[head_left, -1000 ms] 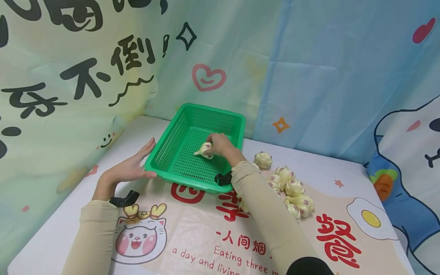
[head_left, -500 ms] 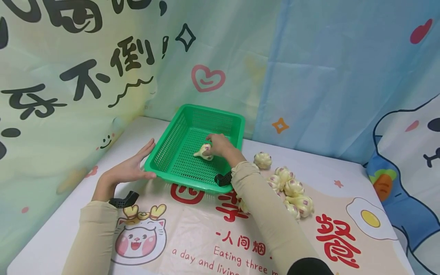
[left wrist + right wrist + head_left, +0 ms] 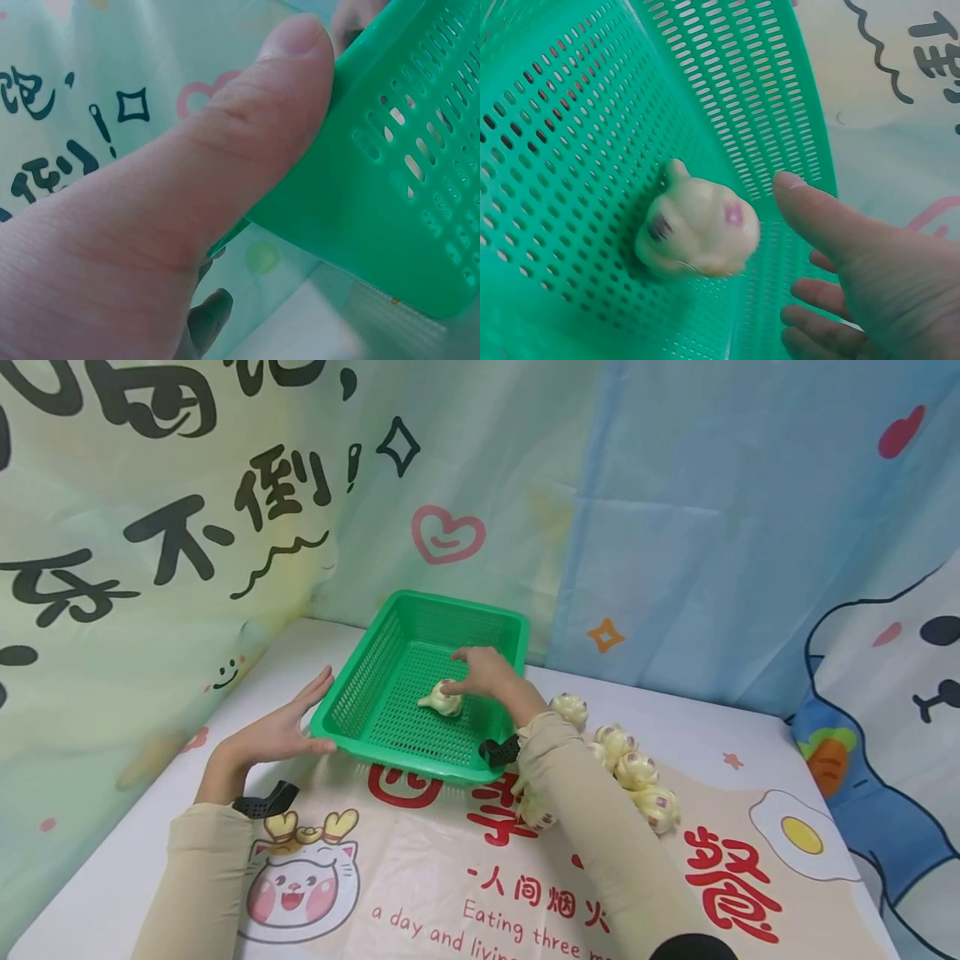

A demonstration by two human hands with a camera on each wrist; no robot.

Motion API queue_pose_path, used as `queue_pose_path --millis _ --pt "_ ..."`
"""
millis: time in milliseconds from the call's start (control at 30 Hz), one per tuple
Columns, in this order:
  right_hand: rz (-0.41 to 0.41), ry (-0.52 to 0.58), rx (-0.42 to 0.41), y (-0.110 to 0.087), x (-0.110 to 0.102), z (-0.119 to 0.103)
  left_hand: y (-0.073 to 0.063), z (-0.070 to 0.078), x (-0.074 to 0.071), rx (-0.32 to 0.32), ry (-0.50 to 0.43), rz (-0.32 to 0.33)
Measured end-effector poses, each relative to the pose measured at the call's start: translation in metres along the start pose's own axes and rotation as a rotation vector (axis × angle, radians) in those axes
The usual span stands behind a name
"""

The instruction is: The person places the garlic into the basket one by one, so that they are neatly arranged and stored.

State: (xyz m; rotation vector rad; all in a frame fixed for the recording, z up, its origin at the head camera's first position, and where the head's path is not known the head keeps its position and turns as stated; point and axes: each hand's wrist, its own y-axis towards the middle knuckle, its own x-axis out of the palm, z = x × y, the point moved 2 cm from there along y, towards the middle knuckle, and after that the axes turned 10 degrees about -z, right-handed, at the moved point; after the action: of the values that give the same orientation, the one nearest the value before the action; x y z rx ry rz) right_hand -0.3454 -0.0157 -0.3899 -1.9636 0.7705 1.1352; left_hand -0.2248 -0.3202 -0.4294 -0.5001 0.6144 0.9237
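Observation:
A garlic bulb [image 3: 442, 698] lies on the floor of the green plastic basket [image 3: 420, 766], its stem pointing left. Just above and to the right of the bulb is my right hand [image 3: 489, 675], its fingers spread and holding nothing. In the right wrist view a gap shows between the thumb and the garlic bulb [image 3: 697, 229]. My left hand [image 3: 272, 731] rests against the basket's near left corner with long, straight fingers. Its thumb [image 3: 255, 112] lies along the basket's green wall in the left wrist view; the other fingers are mostly hidden there.
Several more garlic bulbs [image 3: 636, 770] lie on the table right of the basket, partly hidden by my right sleeve [image 3: 592, 810]. A printed mat [image 3: 420, 860] covers the near part of the white table [image 3: 112, 868]. A patterned curtain [image 3: 675, 527] hangs close behind.
My right hand has let go of the garlic bulb and drawn up and right from it, the fingers spreading. The bulb stays in the basket. My left hand keeps its place at the corner.

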Motion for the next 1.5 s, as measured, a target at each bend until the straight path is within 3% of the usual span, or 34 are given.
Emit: queue_pose_path --millis 433,767,1300,1500 --pt "0.105 0.104 -0.037 -0.038 -0.018 0.009 0.001 0.002 0.0 0.002 -0.012 0.01" --pt "0.243 0.207 -0.051 -0.082 -0.027 0.019 0.001 0.004 0.002 0.01 -0.02 0.014" --pt "0.439 0.216 -0.023 -0.168 -0.006 0.069 -0.002 0.003 0.002 0.011 -0.034 0.017" --pt "0.437 0.251 0.051 -0.195 0.012 0.102 -0.001 0.004 0.002 0.013 -0.042 0.014"
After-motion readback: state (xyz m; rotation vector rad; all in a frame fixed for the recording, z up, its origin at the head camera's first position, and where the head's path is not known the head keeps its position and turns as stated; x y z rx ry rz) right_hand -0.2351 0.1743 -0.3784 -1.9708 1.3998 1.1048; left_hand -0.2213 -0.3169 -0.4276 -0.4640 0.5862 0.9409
